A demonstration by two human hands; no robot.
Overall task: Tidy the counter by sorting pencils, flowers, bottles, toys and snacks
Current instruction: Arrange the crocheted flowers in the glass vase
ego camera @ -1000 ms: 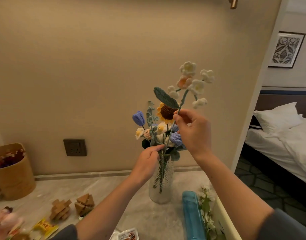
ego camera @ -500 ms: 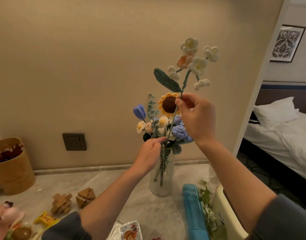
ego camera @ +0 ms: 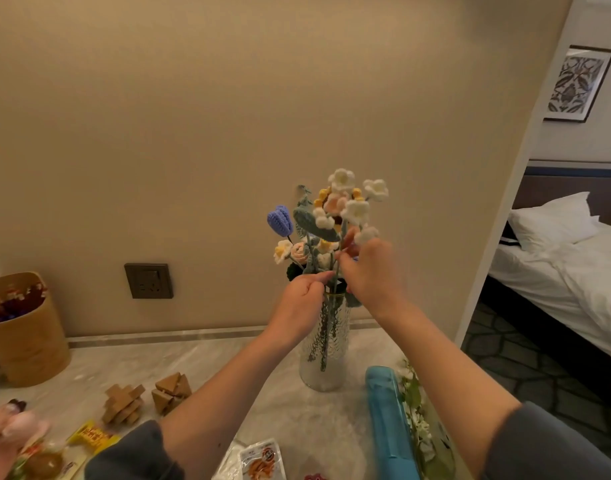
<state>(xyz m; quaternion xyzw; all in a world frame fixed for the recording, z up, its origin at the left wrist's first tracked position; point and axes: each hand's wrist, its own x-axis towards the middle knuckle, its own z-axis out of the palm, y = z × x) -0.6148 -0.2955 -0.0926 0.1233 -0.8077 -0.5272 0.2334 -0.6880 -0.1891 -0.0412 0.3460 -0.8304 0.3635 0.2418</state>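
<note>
Head view: right hand (ego camera: 369,271) pinches the light, bendy crochet sprig (ego camera: 356,211) mid-stem; left hand (ego camera: 302,299) apparently pinches neighbouring stems (ego camera: 310,259).

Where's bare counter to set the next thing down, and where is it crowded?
Bare counter runs along the back edge between the wooden bin and the vase, behind the wooden puzzles. A smaller patch lies between vase, blue case and snack packet. The front-left corner is crowded.

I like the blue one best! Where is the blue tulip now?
In the head view, the blue crochet tulip stands at the left edge of the bunch in the glass vase, above a white daisy, up-left of the left hand.
</note>
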